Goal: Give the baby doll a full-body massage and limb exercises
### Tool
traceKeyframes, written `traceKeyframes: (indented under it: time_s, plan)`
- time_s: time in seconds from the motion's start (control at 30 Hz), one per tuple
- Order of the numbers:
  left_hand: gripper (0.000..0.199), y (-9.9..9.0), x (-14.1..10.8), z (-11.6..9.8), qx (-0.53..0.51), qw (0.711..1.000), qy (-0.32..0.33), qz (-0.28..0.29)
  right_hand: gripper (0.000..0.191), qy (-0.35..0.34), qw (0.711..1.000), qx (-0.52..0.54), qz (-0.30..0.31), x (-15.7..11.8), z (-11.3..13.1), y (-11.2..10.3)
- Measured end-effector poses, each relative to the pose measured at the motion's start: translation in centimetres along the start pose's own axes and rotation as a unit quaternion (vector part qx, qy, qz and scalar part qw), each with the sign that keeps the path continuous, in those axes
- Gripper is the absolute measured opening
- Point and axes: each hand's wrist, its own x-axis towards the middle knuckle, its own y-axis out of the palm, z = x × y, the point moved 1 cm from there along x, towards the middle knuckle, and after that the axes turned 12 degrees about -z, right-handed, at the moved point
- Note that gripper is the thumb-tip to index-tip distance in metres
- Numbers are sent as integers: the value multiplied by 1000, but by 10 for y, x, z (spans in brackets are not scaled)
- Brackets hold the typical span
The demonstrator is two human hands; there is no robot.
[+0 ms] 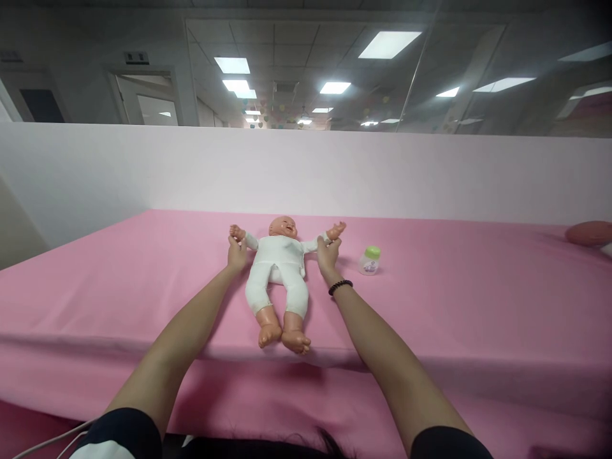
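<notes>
A baby doll [278,250] in white lies on its back, head toward the wall, feet near the front edge of the pink-covered table [421,306]. Both its arms are spread out to the sides. My left hand [237,254] is closed round the doll's arm near the wrist, at the left. At the right, my right hand [328,255] grips the doll's other forearm, thumb on top. Just right of that hand stands a small clear jar [370,264] with a green lid, upright and untouched.
A skin-coloured rounded object [589,233], partly cut off, lies at the far right edge of the table. Behind the table rises a white partition [306,172] with glass above. White cables [52,438] show at the lower left.
</notes>
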Motion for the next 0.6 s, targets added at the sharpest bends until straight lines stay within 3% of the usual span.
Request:
traceKeyframes:
  time_s: [0.1, 0.17, 0.23, 0.3, 0.43, 0.53, 0.6]
  plan:
    - [39, 0, -15, -17, 148, 968, 170, 107, 47, -175, 977, -24, 117, -14, 11, 2]
    - [40, 0, -22, -27, 231, 924, 249, 173, 45, -292, 930, -39, 222, -22, 14, 3]
    - [39, -2, -25, -33, 285, 893, 287, 196, 47, -385, 871, -66, 298, -27, 14, 4]
    - [39, -3, -25, -35, 301, 886, 294, 192, 53, -428, 840, -85, 323, -27, 14, 4]
    - [39, -3, -24, -29, 261, 908, 274, 181, 59, -408, 854, -72, 314, -29, 16, 3]
    - [44, 0, -19, -19, 182, 944, 229, 153, 48, -322, 904, -29, 281, -33, 19, 4]
    - [44, 3, -13, -13, 98, 980, 138, 108, 44, -227, 947, 3, 227, -31, 19, 6]
